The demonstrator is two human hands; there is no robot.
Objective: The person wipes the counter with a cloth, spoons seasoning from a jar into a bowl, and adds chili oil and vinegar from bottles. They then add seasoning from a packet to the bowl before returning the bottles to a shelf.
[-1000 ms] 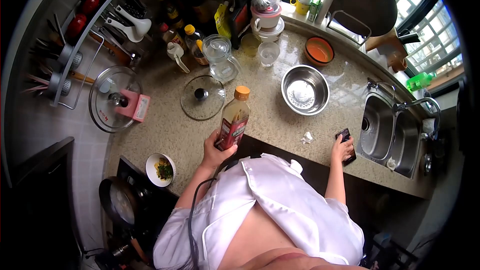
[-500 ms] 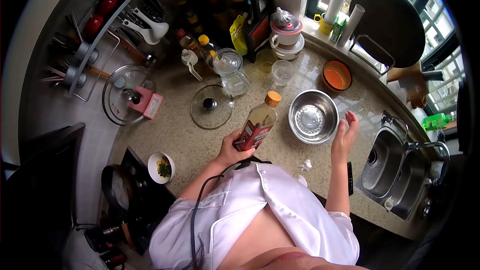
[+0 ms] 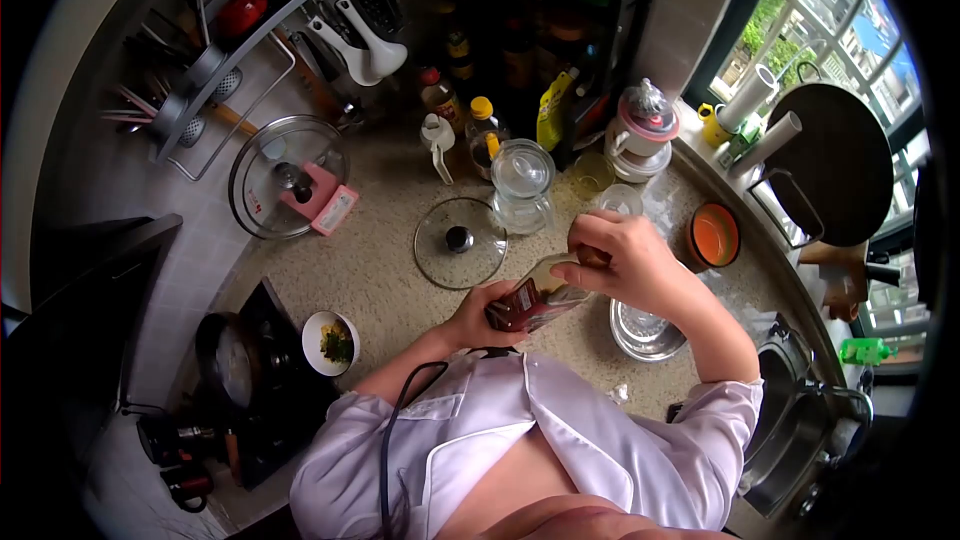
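The right hand's (image 3: 630, 255) fingers are curled over the cap (image 3: 592, 256), while the left hand (image 3: 472, 320) grasps the bottle (image 3: 535, 302) round its lower body. The bottle tilts above the counter (image 3: 385, 230), long axis slanting from left palm to right fingertips; its base lies nearer the left. Clear walls carry a dark red label. Beyond, a round, shiny steel bowl (image 3: 622, 332) sits partly behind the right wrist; a flat glass lid (image 3: 436, 245) rests left of it on speckled stone.

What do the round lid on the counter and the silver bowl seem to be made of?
The round transparent lid with a black knob looks like smooth glass, though clear plastic is possible: the speckled counter shows through. The round silver bowl seems polished metal, likely stainless steel, given its bright reflections.
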